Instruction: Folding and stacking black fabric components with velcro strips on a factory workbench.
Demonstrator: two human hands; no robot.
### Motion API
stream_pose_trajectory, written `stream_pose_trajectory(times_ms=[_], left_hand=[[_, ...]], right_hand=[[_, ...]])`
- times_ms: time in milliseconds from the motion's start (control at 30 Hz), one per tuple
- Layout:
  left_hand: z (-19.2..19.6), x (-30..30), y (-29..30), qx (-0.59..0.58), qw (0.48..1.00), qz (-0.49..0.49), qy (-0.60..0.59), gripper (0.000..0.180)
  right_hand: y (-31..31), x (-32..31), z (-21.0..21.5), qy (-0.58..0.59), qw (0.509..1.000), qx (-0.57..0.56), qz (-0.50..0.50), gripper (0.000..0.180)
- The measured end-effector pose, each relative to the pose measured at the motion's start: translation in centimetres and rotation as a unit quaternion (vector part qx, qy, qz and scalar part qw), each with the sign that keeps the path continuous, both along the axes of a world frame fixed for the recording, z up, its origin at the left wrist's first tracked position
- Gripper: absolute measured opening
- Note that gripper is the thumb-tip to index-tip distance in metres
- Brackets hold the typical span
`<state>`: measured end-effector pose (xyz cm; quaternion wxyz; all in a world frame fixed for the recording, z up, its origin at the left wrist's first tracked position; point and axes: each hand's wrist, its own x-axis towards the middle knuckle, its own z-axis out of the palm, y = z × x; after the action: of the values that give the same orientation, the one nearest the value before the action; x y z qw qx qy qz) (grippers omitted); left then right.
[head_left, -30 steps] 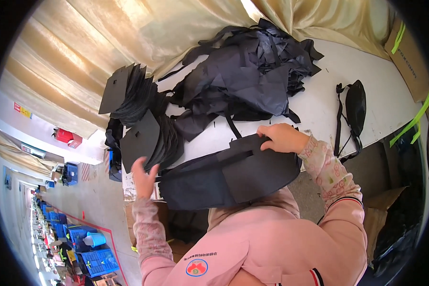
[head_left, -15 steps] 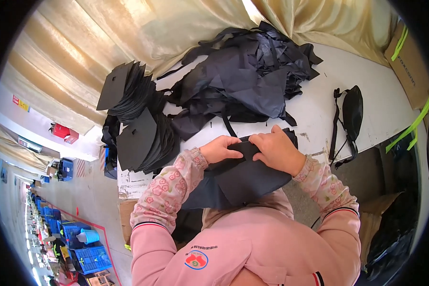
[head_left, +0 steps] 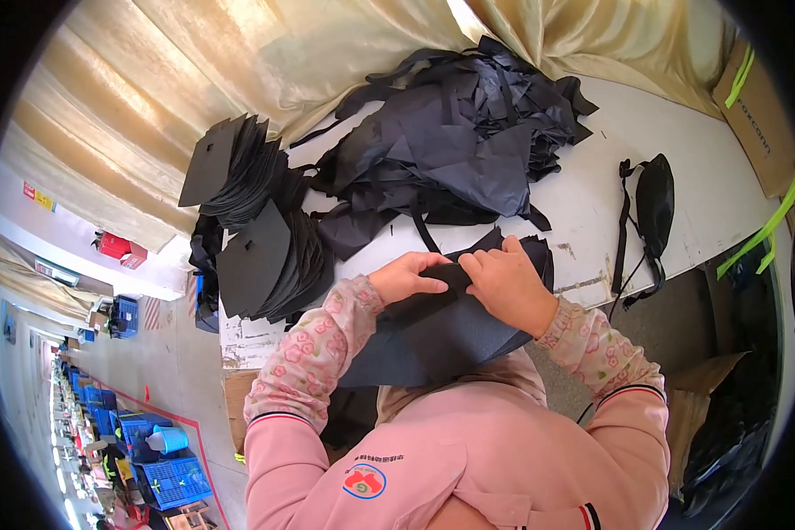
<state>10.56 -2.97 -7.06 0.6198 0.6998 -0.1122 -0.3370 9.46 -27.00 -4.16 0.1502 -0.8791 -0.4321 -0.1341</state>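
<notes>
Head view: nearest you, the black fabric piece (head_left: pixel 433 340) spans the near edge of the worktop (head_left: pixel 583 199), its lower part over your lap. Your grip is closed on its upper part with both hands – the left hand (head_left: pixel 408 277) pinches between thumb and fingers, the right hand (head_left: pixel 509 281) curls over the material just beside it. Holding so close together probably gives you control of that small stretch, while the looser part hangs toward you.

By the left edge, two fanned stacks of black panels, a nearer stack (head_left: pixel 252 263) and a farther stack (head_left: pixel 214 163), seem placed within your left hand's reach. Toward the right end, a black pouch (head_left: pixel 654 201) lies apart, its strap over the near edge. Farthest, a heap of black fabric (head_left: pixel 442 146) sits against the far edge – perhaps to leave you room in front.
</notes>
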Motion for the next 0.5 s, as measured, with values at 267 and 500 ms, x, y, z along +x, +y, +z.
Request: stream_pose_trajectory(times_ms=[267,500], left_hand=[[1.0,-4.8,-3.1,0.272,0.793,-0.016,-0.545,0.065],[-5.1,-10.0,-3.6,0.356,0.785,-0.157,-0.481,0.089]], right_hand=[[-1.3,2.5,-3.0,0.018,0.999,-0.004,-0.048,0.034],[-6.0,15.1,-9.7,0.172,0.951,0.155,-0.205,0.046]])
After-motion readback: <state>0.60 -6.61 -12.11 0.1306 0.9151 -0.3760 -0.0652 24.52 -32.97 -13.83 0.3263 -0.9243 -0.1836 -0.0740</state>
